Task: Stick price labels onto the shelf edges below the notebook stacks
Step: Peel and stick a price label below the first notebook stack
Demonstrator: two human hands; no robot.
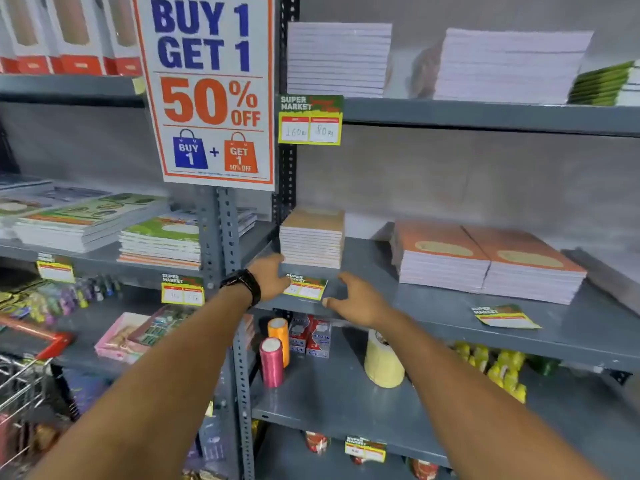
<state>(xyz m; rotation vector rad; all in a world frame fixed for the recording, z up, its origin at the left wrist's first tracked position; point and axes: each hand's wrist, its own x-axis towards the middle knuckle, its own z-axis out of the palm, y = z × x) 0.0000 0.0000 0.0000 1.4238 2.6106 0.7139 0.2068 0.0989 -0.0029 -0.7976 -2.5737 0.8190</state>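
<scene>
Both forearms reach up from the near edge toward the middle shelf. Our left hand (pixel 272 277), watch on the wrist, rests at the left end of the price label (pixel 306 287), fingers curled over that end; whether they pinch it or only press it we cannot tell. Our right hand (pixel 356 301) sits just right of the label, fingers spread and loosely open, holding nothing, thumb near the label's lower right corner. The label lies between the two hands, long axis running left to right along the shelf edge (pixel 433 329), tilted slightly and partly on the shelf top, directly below the small notebook stack (pixel 311 242). We judge the left hand nearer and in charge; the right is placed to smooth it down over the lip. The shelf is flat grey metal, bare around the label. Further right, a second label (pixel 504 317) lies loose near the edge, below the orange-covered notebook stacks (pixel 488 263). Farther up, another label (pixel 310 120) already hangs from the top shelf.
</scene>
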